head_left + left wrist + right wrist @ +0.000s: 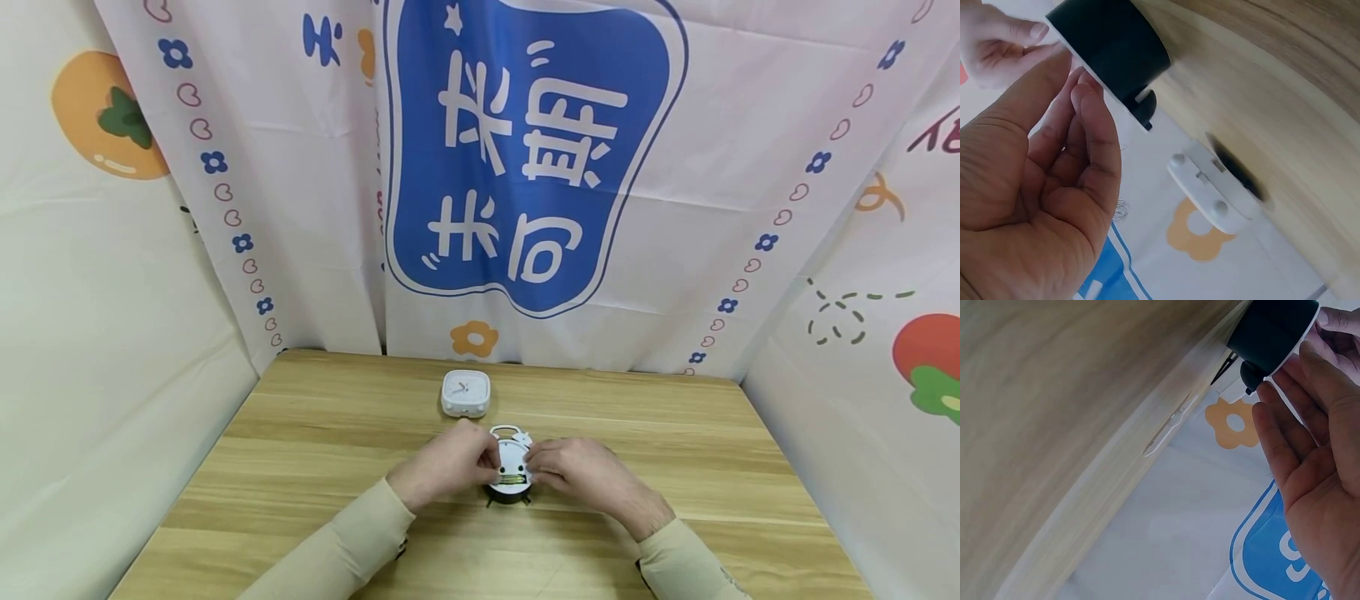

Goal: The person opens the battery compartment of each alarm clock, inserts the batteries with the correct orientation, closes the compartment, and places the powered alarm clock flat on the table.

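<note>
A small black alarm clock [512, 454] lies face down on the table, its white back up. A loop handle is at its far end, and a battery [512, 480] with a yellow-green label shows in the open compartment at the near end. My left hand [457, 467] grips the clock's left side, thumb and curled fingers at the white back plate beside the compartment. From the right, my right hand [588, 475] holds the opposite edge with thumb and fingertips. In both wrist views the clock's dark side [1113, 50] shows, with the hands at its pale rim.
A white square-faced clock [466, 393] stands behind the black one, just beyond my left hand. The wooden table [337, 417] meets a printed cloth backdrop [315, 208] at its far edge. Cloth walls rise at left and right.
</note>
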A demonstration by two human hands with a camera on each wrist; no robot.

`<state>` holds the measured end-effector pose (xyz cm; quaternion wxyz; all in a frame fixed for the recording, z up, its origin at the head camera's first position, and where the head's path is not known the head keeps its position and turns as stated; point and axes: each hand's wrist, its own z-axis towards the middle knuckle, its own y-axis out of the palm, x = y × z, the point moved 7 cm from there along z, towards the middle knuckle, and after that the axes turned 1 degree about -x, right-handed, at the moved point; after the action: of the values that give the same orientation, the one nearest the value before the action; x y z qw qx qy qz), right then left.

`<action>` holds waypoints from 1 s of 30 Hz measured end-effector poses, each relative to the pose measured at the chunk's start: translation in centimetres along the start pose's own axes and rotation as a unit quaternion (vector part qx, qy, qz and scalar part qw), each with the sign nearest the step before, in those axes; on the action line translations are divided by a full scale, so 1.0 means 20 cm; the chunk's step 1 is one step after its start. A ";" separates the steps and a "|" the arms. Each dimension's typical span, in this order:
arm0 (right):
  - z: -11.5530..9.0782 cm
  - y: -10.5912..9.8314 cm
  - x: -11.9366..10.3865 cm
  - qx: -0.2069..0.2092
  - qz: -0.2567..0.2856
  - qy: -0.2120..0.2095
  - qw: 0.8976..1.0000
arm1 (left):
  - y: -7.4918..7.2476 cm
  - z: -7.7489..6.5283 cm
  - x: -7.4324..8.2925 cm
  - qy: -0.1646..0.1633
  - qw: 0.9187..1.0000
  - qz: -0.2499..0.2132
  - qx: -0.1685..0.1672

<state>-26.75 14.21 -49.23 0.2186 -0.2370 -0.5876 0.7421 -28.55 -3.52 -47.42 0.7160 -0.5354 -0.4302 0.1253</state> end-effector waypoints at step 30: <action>-0.03 -0.02 -0.07 0.018 -0.061 -0.060 0.996 | 0.01 -0.09 -0.05 0.097 0.985 0.143 -0.001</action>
<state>-25.18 13.84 -48.89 0.2322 -0.1517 -0.5995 0.7508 -27.67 -5.20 -48.21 0.7287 -0.6017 -0.2773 0.1735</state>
